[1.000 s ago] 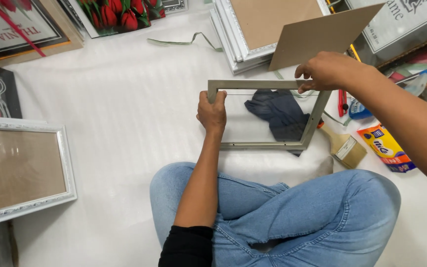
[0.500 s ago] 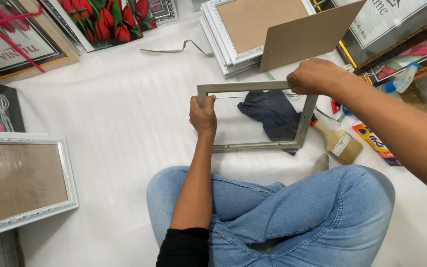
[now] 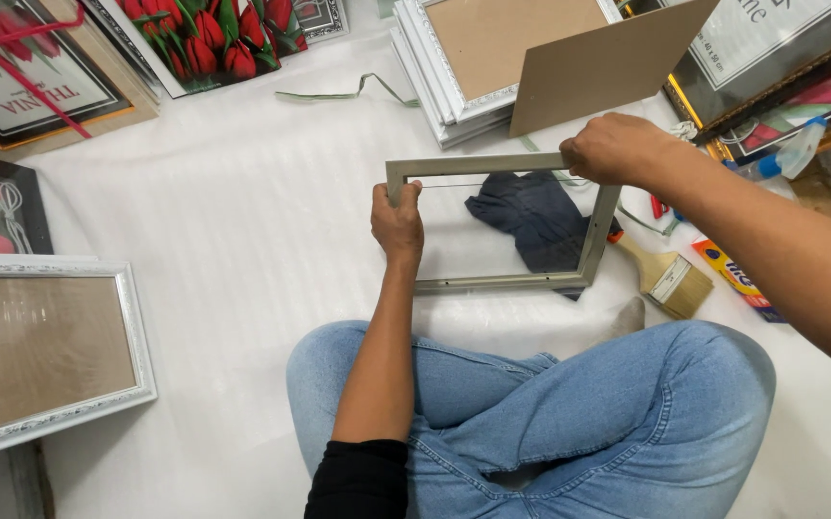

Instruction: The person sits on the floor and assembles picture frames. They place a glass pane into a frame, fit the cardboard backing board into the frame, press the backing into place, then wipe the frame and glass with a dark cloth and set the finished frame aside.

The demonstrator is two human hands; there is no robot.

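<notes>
A grey-green picture frame [image 3: 502,281] with a clear pane sits just above the white sheet [image 3: 242,240], in front of the person's crossed legs in blue jeans [image 3: 569,413]. The left hand [image 3: 397,223] grips the frame's left rail near the upper corner, fingers curled over the edge and thumb pressed on the front. The right hand [image 3: 617,149] closes over the upper right corner, fingers pressed together and wrapped around the top rail. The frame thus spans the space between the two hands, its lower rail nearest the knees.

Seen through the pane, a dark blue cloth [image 3: 531,216] lies crumpled on the sheet. Just right of the frame lies a wide paintbrush [image 3: 665,279], with a yellow packet [image 3: 737,279] beside it. Behind the right hand a brown backing board [image 3: 607,62] leans on a stack of white frames [image 3: 454,86]. A tulip picture [image 3: 209,38] lies at the upper left, and a silver-white frame [image 3: 50,356], back up, lies at the left edge.
</notes>
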